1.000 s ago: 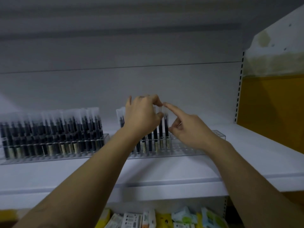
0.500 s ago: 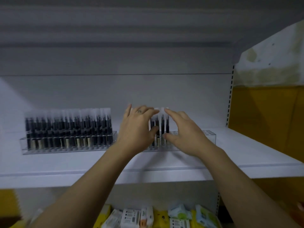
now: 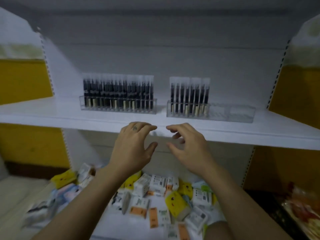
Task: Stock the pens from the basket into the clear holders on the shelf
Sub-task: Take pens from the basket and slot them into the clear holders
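Observation:
Two clear holders stand on the white shelf [image 3: 52, 115]. The left holder [image 3: 117, 110] is packed with upright black pens [image 3: 118, 91] in clear sleeves. The right holder [image 3: 232, 114] has pens [image 3: 189, 94] only in its left half; its right half holds none. My left hand [image 3: 133, 148] and my right hand [image 3: 188, 148] hover side by side in front of the shelf's front edge, below the holders, fingers spread and curled, nothing in either. No basket is in view.
Below the shelf lies a heap of small white, yellow and orange packets [image 3: 166, 200] on a lower shelf. Yellow wall panels [image 3: 22, 80] flank the unit on both sides. Colourful wrapped goods [image 3: 301, 208] sit at the lower right.
Both hands have let go of the pens in the right holder and drawn back and down, off the shelf. The view has pulled back and tilted down, showing the lower shelf.

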Tool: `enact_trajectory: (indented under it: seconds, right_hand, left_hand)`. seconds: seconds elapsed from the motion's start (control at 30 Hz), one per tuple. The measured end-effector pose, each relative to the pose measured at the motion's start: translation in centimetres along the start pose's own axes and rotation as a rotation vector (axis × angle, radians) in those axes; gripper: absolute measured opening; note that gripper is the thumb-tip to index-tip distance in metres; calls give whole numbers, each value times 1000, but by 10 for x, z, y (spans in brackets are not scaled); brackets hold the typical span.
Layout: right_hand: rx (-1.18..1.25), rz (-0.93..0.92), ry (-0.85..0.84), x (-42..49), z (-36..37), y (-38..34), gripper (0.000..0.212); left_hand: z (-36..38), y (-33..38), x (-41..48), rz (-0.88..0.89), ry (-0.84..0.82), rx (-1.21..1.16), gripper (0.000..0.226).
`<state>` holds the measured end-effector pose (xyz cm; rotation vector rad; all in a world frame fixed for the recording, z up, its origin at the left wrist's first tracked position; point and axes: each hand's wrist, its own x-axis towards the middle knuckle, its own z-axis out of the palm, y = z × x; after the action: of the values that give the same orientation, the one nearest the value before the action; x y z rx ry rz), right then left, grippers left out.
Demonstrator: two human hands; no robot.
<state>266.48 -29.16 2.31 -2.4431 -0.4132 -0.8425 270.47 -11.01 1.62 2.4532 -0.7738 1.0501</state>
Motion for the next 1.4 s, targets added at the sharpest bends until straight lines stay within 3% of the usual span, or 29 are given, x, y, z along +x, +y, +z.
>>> enact_trajectory:
  seconds: [0.37,0.63,1.0,1.17,1.23,1.4]
  right_hand:
    - [-38,210,-541,-109,146,25,72]
    - [-8,414,-831,-185,225,64,73]
    - [-20,536,-1093,-215,272,93,65]
    - [46,637,-1180,-224,297,103,53]
    - [46,674,-1239,-232,309,107,44]
    - [65,746,-1385,-256,351,121,53]
  left_hand:
    - [66,-39,-155,-272,-381,-24,49]
    - [129,-46,-242,-459,-758,-48,59]
    - [180,-66,-287,-633,-1075,-82,60]
    - [218,-74,-324,-814,-1192,-190,53]
    - [236,-72,-343,-864,-1260,-237,41]
    - [270,-74,-392,-957,-1331,-326,28]
